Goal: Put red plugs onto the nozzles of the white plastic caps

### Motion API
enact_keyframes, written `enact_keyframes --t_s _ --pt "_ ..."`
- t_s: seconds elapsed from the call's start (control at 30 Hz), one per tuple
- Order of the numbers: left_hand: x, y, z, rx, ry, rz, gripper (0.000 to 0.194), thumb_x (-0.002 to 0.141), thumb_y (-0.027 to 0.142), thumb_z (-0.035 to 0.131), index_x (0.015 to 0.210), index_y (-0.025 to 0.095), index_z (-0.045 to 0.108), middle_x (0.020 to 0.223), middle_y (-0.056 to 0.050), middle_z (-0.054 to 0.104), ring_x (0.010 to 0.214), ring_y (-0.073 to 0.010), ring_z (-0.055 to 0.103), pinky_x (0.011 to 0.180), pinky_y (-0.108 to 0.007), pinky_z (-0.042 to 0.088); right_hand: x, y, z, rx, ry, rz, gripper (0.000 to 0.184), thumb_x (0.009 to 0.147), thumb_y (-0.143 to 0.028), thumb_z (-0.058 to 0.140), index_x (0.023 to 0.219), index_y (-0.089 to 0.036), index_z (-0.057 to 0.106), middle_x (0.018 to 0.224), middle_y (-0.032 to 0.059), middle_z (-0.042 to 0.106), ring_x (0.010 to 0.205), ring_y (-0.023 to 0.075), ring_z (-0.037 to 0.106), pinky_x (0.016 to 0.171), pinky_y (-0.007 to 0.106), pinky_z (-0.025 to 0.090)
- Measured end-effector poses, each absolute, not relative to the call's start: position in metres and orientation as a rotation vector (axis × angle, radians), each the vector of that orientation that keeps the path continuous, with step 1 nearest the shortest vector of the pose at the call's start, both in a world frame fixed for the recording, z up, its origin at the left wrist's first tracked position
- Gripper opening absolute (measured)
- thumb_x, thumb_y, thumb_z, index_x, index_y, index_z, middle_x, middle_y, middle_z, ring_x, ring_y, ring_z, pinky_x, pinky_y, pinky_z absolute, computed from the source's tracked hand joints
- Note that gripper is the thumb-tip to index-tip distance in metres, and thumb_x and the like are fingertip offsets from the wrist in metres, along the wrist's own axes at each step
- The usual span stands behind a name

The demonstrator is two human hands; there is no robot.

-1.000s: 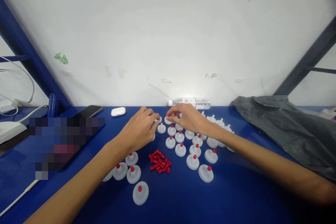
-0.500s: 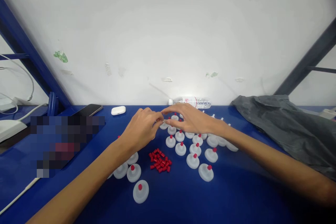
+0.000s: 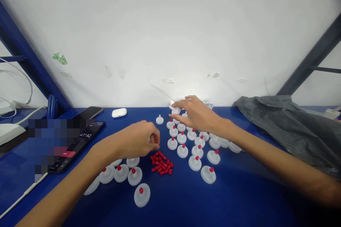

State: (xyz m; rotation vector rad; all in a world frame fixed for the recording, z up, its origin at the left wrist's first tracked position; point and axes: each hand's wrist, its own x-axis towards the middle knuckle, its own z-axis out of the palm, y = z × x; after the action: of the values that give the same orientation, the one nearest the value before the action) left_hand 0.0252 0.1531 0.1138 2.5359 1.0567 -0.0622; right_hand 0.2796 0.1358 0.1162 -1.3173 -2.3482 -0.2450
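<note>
My left hand (image 3: 142,138) hovers just above and left of a pile of small red caps (image 3: 161,163). Its fingers are curled in, and whatever they may hold is hidden. Farther back, my right hand (image 3: 197,114) pinches a white plastic disc (image 3: 176,109) with a short nozzle between thumb and fingers, tilted. A bare white disc (image 3: 159,120) stands nozzle-up on the blue table between the hands. Many red-capped discs (image 3: 182,151) stand below my right hand, and more capped discs (image 3: 135,176) lie below my left forearm. Uncapped discs are partly hidden behind the right wrist.
A clear plastic bottle (image 3: 207,104) lies along the wall, mostly behind my right hand. A white earbud case (image 3: 119,113) and a phone (image 3: 80,145) with a cable lie at left. Dark grey sheeting (image 3: 271,124) covers the right side. Blue frame posts stand at both sides.
My left hand has drawn away from the right hand, toward the red caps. My right hand has shifted slightly back and now shows a disc in its pinch. The bare disc between them has come into view.
</note>
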Motion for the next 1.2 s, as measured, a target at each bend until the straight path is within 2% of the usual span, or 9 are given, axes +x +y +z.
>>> enact_keyframes --t_s 0.23,0.43,0.53,0.63,0.8,0.97,1.1,1.2 --pt "0.031 0.144 0.113 2.583 1.113 -0.269 0.014 0.099 0.032 0.075 0.095 0.018 0.076 0.085 0.001 0.072 0.074 -0.0152 0.065 0.073 -0.033 0.056 0.272 0.130 0.116 -1.259 -2.428 -0.308 0.041 0.107 -0.045 0.069 0.129 -0.012 0.076 0.115 0.0141 0.083 0.109 0.0302 0.078 0.123 0.055 0.039" --pt "0.034 0.141 0.109 2.622 1.113 -0.236 0.014 0.099 0.028 0.074 0.089 0.018 0.073 0.075 0.004 0.067 0.069 -0.0146 0.063 0.076 -0.034 0.057 0.271 0.130 0.114 -1.234 -2.439 -0.335 0.033 0.104 -0.040 0.073 0.128 -0.017 0.074 0.110 0.0086 0.084 0.104 0.0283 0.078 0.122 0.057 0.042" --pt "0.034 0.143 0.110 2.652 1.158 -0.074 0.015 0.100 0.031 0.073 0.093 0.018 0.072 0.082 0.003 0.070 0.073 -0.0154 0.065 0.077 -0.035 0.057 0.274 0.132 0.113 -1.204 -2.452 -0.332 0.039 0.101 -0.034 0.079 0.135 -0.019 0.069 0.109 0.0056 0.083 0.100 0.0267 0.078 0.122 0.057 0.042" --pt "0.035 0.149 0.113 2.679 1.265 0.187 0.016 0.100 0.034 0.072 0.098 0.018 0.070 0.088 0.001 0.070 0.078 -0.0168 0.065 0.078 -0.036 0.056 0.275 0.134 0.112 -1.178 -2.476 -0.341 0.037 0.097 -0.029 0.083 0.131 -0.019 0.070 0.111 0.0058 0.083 0.098 0.0267 0.078 0.121 0.057 0.043" --pt "0.037 0.155 0.114 2.660 1.342 0.512 0.013 0.098 0.031 0.072 0.099 0.019 0.070 0.076 0.004 0.065 0.068 -0.0156 0.060 0.073 -0.034 0.051 0.275 0.135 0.111 -1.134 -2.502 -0.376 0.036 0.096 -0.028 0.085 0.128 -0.018 0.073 0.110 0.0076 0.082 0.100 0.0273 0.078 0.119 0.056 0.044" --pt "0.039 0.153 0.113 2.611 1.227 0.699 0.009 0.097 0.029 0.071 0.098 0.021 0.074 0.068 0.007 0.067 0.059 -0.0146 0.060 0.067 -0.032 0.045 0.272 0.133 0.110 -1.096 -2.517 -0.401 0.035 0.097 -0.028 0.083 0.129 -0.018 0.073 0.114 0.0087 0.081 0.106 0.0282 0.076 0.118 0.056 0.045" --pt "0.040 0.153 0.112 2.547 1.136 0.811 0.010 0.097 0.031 0.069 0.095 0.025 0.076 0.079 0.005 0.077 0.061 -0.0142 0.064 0.067 -0.033 0.044 0.272 0.134 0.108 -1.065 -2.515 -0.421 0.032 0.099 -0.030 0.080 0.128 -0.017 0.073 0.113 0.0100 0.081 0.105 0.0295 0.075 0.116 0.057 0.046" --pt "0.039 0.154 0.111 2.466 1.110 0.907 0.015 0.098 0.038 0.068 0.100 0.026 0.078 0.085 0.005 0.079 0.060 -0.0140 0.063 0.067 -0.033 0.045 0.274 0.134 0.109 -1.034 -2.508 -0.418 0.029 0.105 -0.034 0.072 0.129 -0.018 0.072 0.108 0.0099 0.079 0.102 0.0296 0.074 0.106 0.054 0.053"
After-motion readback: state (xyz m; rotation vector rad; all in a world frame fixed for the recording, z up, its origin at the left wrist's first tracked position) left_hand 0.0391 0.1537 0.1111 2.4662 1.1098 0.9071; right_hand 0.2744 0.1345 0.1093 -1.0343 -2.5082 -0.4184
